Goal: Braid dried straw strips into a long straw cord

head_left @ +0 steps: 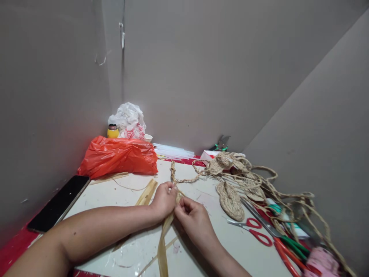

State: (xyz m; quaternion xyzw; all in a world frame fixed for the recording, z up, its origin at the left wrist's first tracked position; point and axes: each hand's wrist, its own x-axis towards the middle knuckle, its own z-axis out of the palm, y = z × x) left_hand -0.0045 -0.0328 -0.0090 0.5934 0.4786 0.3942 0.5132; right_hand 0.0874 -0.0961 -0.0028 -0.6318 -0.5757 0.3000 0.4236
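My left hand point(164, 199) is closed in a pinch on a pale tan strip of dried plant fibre point(163, 250). Close beside it, my right hand point(193, 220) pinches the same strip with thumb and forefinger. The strip hangs from between the fingers toward the near edge of the board. Beyond the fingertips a twisted fibre cord point(173, 171) runs away from me, and its length bends off to the right. Another flat dried strip point(147, 192) lies just behind my left wrist. The exact join between strip and cord is hidden by my fingers.
Red-handled scissors point(253, 227), larger orange-handled shears point(285, 256) and coiled woven rope pieces point(230, 200) lie at right. An orange plastic bag point(118, 156), a phone point(59, 204) and a yellow jar point(112, 131) are at left. White sticks point(174, 151) lie at the back by grey walls.
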